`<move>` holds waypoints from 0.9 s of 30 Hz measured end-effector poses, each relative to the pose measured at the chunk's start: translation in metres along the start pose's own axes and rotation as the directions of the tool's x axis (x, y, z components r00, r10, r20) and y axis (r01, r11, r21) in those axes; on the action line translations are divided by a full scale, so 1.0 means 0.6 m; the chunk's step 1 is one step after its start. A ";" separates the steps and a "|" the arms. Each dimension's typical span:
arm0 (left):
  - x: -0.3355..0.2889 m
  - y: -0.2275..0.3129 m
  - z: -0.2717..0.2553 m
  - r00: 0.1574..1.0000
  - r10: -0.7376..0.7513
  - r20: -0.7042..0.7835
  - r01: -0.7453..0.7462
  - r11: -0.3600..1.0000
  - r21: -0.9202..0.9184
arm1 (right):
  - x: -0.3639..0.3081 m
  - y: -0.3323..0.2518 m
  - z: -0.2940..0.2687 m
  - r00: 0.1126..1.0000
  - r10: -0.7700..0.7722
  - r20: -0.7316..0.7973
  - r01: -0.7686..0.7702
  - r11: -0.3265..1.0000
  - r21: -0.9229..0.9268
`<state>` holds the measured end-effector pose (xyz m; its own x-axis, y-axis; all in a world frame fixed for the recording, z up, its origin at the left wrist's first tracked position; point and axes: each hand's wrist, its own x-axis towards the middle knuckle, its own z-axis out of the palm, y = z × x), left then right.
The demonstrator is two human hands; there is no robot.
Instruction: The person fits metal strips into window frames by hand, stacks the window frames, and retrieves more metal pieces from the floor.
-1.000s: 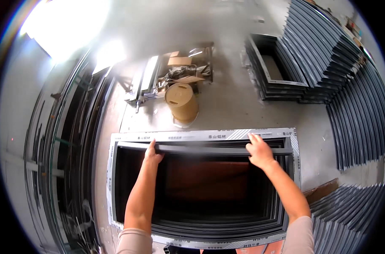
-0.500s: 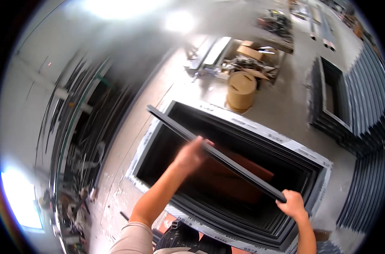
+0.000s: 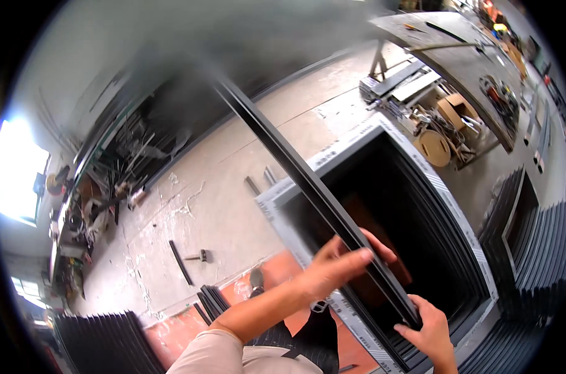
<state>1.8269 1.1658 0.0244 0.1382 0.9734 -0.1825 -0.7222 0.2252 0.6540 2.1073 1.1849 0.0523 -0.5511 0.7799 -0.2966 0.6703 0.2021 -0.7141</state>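
- Head view: workshop, pale concrete floor (image 3: pixel 227 187) with scuffs and scraps; bright window (image 3: pixel 16 171) far left; haze across the top, detail there lost.
- Along the left wall, a rack of dark lengths (image 3: pixel 130 146), partly blurred.
- Upper right, a workbench (image 3: pixel 442 38) with tools on top; beneath and beside it, an open cardboard box (image 3: pixel 458 111) and a round tan drum (image 3: pixel 432 148).
- Right edge, more dark frames (image 3: pixel 524 240) stacked close together.
- In front of me, a stack of rectangular frames (image 3: pixel 437 177), the top one faced with pale printed film; deep black interior, a reddish-brown panel (image 3: pixel 371 219) visible inside.
- Long dark bar (image 3: pixel 289 159) slants across the stack, far end high to the left beyond the frame's edge, near end low to the right over the opening.
- My left hand (image 3: pixel 348 257) holds the bar partway along, thumb on one side, fingers round the other.
- My right hand (image 3: pixel 429 327) is closed about its near end.
- Floor to my left: a hammer (image 3: pixel 197 255) just beside a short black strip (image 3: pixel 180 263); nearer me, a bundle of dark strips (image 3: pixel 213 302) at an orange-red sheet (image 3: pixel 164 340).
- Lower left corner, a ribbed dark stack (image 3: pixel 105 343).
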 end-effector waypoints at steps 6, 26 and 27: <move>-0.160 0.135 -0.307 0.842 0.233 -0.487 -0.335 0.933 -0.132 | 0.033 -0.197 0.251 0.962 -0.036 0.271 0.060 0.995 -0.078; -0.635 -0.445 -1.271 -0.032 0.455 -0.890 0.601 0.720 0.347 | 0.510 0.374 1.304 0.836 0.274 0.476 -0.028 0.887 -0.462; -0.606 -0.467 -1.300 0.015 0.420 -0.907 0.624 0.705 0.337 | 0.544 0.490 1.280 0.915 0.243 0.323 -0.069 0.881 -0.468</move>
<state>1.4501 0.7163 -0.6651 -0.9163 0.0712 -0.3942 -0.1952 0.7800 0.5946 1.7428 1.0438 -0.7416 -0.5018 0.5712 -0.6496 0.8610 0.4018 -0.3118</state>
